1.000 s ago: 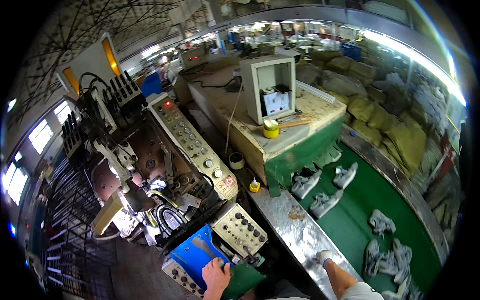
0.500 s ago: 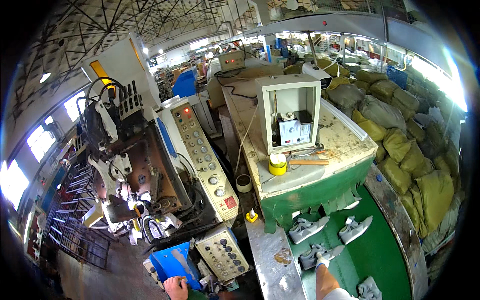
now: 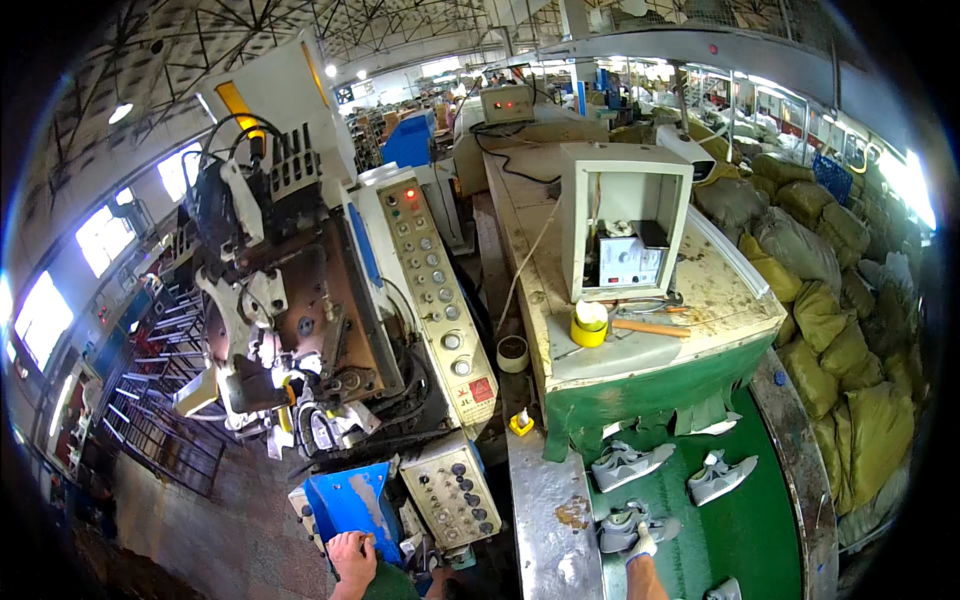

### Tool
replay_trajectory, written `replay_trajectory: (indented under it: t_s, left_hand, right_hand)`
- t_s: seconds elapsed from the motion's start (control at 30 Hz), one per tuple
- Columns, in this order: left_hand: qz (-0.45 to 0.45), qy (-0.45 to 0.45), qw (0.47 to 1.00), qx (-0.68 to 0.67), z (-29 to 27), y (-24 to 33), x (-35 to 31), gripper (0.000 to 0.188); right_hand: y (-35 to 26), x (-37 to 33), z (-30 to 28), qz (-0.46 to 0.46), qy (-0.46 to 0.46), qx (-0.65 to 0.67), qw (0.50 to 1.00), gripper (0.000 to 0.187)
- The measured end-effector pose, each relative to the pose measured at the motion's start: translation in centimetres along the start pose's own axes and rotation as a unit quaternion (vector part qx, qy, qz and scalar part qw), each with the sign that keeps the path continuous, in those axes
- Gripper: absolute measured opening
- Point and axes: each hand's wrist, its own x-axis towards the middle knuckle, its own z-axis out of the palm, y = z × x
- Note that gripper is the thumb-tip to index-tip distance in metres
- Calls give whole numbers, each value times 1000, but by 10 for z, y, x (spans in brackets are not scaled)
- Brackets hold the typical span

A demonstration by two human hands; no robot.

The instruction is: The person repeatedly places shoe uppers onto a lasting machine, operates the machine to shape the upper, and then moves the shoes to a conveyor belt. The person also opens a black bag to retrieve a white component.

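On the green conveyor belt (image 3: 755,470) at the lower right, a grey shoe (image 3: 618,527) lies on its side. My right hand (image 3: 641,545), in a white glove with a bare forearm behind it, grips this shoe near its opening. Beyond it lies another grey shoe (image 3: 630,464), with a further one (image 3: 722,477) to its right. The tip of one more shoe (image 3: 724,590) shows at the lower edge. My bare left hand (image 3: 352,560) is beside a scuffed blue machine panel (image 3: 352,500), fingers bent; what they hold, if anything, I cannot make out.
A machine (image 3: 290,340) with metal arms stands at the left, beside a control panel (image 3: 432,290) with knobs. A worktable (image 3: 545,350) carries an open metal box (image 3: 625,215), a yellow tape roll (image 3: 588,325) and a hammer (image 3: 650,327). Stuffed sacks (image 3: 815,300) line the right.
My view has shifted, moving the scene rightward in the picture. My right hand stays at the same shoe, which now lies slightly differently. My left hand remains by the blue panel.
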Motion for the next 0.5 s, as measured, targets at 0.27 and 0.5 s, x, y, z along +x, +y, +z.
replay_trajectory:
  t_s: [0.27,0.5]
  left_hand:
    - [-39,-70,986,-147,7,3,42,16]
    - [-197,-214,663,-690,4,2,135,41]
  right_hand:
    - [86,-277,71,135,-432,93,887,57]
    - [164,-365,222,196,-586,-93,781,49]
